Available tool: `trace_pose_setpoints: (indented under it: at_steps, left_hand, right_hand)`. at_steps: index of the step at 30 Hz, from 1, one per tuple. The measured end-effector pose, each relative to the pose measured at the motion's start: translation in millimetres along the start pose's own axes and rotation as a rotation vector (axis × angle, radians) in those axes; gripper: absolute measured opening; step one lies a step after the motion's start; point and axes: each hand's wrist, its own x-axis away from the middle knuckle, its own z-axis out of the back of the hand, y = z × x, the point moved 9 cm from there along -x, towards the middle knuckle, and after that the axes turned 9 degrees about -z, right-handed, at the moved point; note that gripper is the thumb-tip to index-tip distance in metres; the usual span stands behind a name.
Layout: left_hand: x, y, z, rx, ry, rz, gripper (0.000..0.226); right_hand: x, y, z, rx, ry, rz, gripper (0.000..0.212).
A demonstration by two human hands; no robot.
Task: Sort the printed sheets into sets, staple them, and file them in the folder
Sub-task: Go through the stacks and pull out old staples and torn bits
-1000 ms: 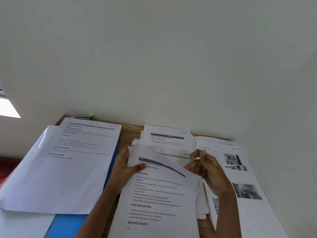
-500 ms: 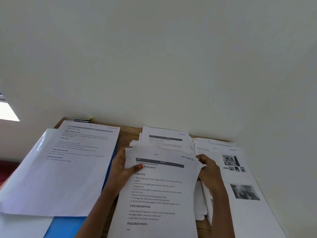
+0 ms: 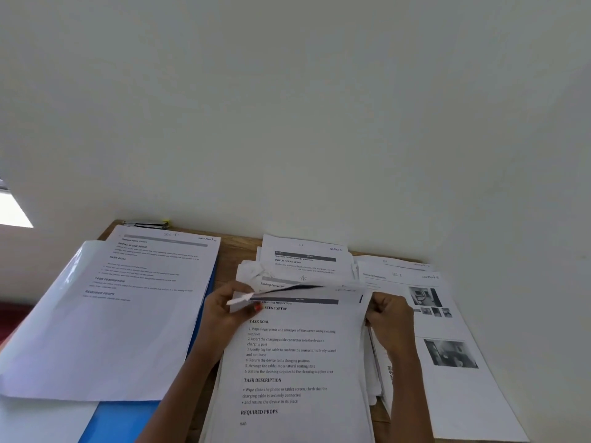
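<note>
1. The middle stack of white printed sheets [image 3: 294,362] lies on the brown wooden counter [image 3: 236,247]. Its near end runs out of the bottom of the view. The top page reads "TASK GOAL" and "TASK DESCRIPTION".
2. Left hand [image 3: 228,314]: the thumb lies on the stack's far left corner, pinching it against the fingers beneath.
3. Right hand [image 3: 388,318]: the fingers are curled tight at the stack's far right corner, gripping the edge.
4. Between the hands a raised sheet edge [image 3: 297,289] is blurred; I cannot tell how many sheets it is.
5. On the left, a white printed sheet under glossy clear plastic [image 3: 128,298] lies over the blue plastic folder [image 3: 128,420].
6. On the right, a white sheet with grey photographs [image 3: 447,330] lies just beside the stack.
7. Behind the stack, a smaller white printed pile [image 3: 303,254] sits near the wall.
8. At the far left corner lies a small black object with a yellow end [image 3: 147,224], too small to identify.
</note>
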Motion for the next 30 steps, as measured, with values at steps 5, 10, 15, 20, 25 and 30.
trace_pose_setpoints:
  at_steps: [5,10,15,20,25,30]
  left_hand:
    - [0,-6,2,0.004,-0.009,-0.003,0.01]
    - [1,-8,0,0.048,-0.006,0.053,0.014]
    - [0,-13,4,0.037,0.033,0.089,0.011]
    - [0,-19,7,0.033,0.077,0.144,0.006]
    - [-2,-22,2,0.006,0.076,0.199,0.003]
    - [-4,-32,6,0.038,0.111,0.302,0.01]
  right_hand:
    - [-1,6,12,-0.127,0.095,-0.073,0.031]
    - [1,12,18,-0.236,0.118,-0.085,0.021]
    - [4,17,37,-0.351,0.315,-0.118,0.011]
    - [-4,46,17,-0.469,-0.025,-0.239,0.046]
    - [-1,67,19,-0.19,-0.116,-0.245,0.033]
    - [17,23,126,-0.068,0.727,-0.101,0.038]
